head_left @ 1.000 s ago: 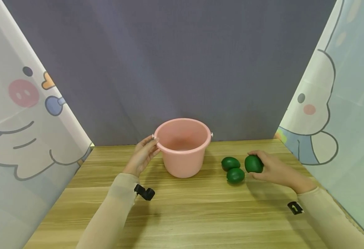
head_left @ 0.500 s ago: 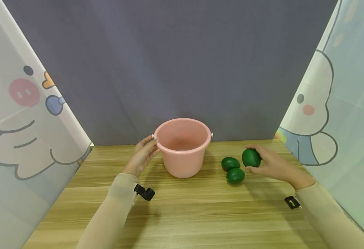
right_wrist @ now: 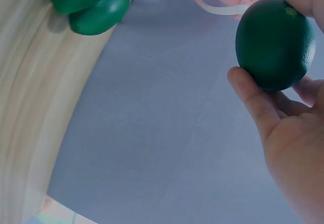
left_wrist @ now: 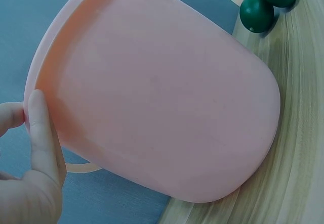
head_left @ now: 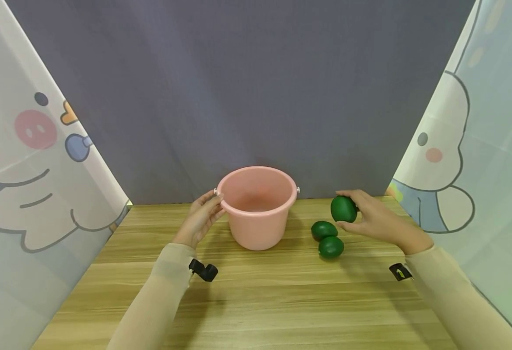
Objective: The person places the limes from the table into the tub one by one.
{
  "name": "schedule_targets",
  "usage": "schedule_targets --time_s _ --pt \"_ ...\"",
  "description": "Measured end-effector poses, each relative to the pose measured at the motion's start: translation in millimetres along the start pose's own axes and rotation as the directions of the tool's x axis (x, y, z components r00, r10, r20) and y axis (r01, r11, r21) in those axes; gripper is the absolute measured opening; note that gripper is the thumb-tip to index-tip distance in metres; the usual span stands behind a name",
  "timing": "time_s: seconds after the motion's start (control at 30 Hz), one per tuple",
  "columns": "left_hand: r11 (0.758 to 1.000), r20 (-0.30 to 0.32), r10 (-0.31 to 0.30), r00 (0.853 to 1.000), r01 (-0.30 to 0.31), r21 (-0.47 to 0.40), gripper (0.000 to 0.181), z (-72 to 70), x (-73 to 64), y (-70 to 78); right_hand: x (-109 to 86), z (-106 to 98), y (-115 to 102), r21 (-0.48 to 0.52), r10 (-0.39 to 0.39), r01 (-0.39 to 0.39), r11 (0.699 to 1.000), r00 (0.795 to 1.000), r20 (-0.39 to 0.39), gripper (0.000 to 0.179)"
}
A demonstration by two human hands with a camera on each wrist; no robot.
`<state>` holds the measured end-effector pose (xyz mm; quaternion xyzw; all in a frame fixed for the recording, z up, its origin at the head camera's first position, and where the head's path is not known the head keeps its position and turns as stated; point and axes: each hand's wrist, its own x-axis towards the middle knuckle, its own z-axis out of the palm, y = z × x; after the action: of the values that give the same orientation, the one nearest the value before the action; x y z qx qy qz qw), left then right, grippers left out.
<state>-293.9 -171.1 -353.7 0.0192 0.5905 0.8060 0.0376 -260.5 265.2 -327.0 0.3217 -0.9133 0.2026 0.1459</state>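
Note:
A pink plastic bucket (head_left: pixel 257 231) stands upright on the wooden table. My left hand (head_left: pixel 198 221) pinches its rim at the left; in the left wrist view the fingers (left_wrist: pixel 39 133) lie on either side of the rim. My right hand (head_left: pixel 376 221) grips a dark green, egg-shaped avocado (head_left: pixel 344 209) above the table, to the right of the bucket. A pale stem spot shows on this avocado (right_wrist: pixel 273 44) in the right wrist view. Two more avocados, one farther back (head_left: pixel 324 230) and one nearer (head_left: pixel 331 247), lie touching each other on the table below it.
The light wood table (head_left: pixel 260 301) ends at a dark grey curtain (head_left: pixel 256 97) behind the bucket. Cartoon-printed sheets hang at the left (head_left: pixel 32 194) and right (head_left: pixel 496 160). A pale handle (right_wrist: pixel 217 8) hangs behind the bucket.
My right hand has lifted the avocado and carried it left and farther back, from beside the two lying avocados to above them. My left hand and the bucket have stayed still.

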Motion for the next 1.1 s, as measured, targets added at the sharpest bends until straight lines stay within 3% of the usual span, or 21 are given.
schedule_targets --time_s 0.5,1.1 --pt "1.0 -0.009 -0.005 1.0 0.005 -0.004 0.076 0.3 2.2 0.7 23.5 -7 -14 0.003 -0.072 0.072 0.997 0.996 -0.061 0.072" --pt "1.0 -0.005 -0.001 1.0 0.001 -0.011 0.078 -1.1 1.2 0.2 55.3 -1 -30 0.046 -0.133 0.137 0.99 0.989 -0.07 0.074"
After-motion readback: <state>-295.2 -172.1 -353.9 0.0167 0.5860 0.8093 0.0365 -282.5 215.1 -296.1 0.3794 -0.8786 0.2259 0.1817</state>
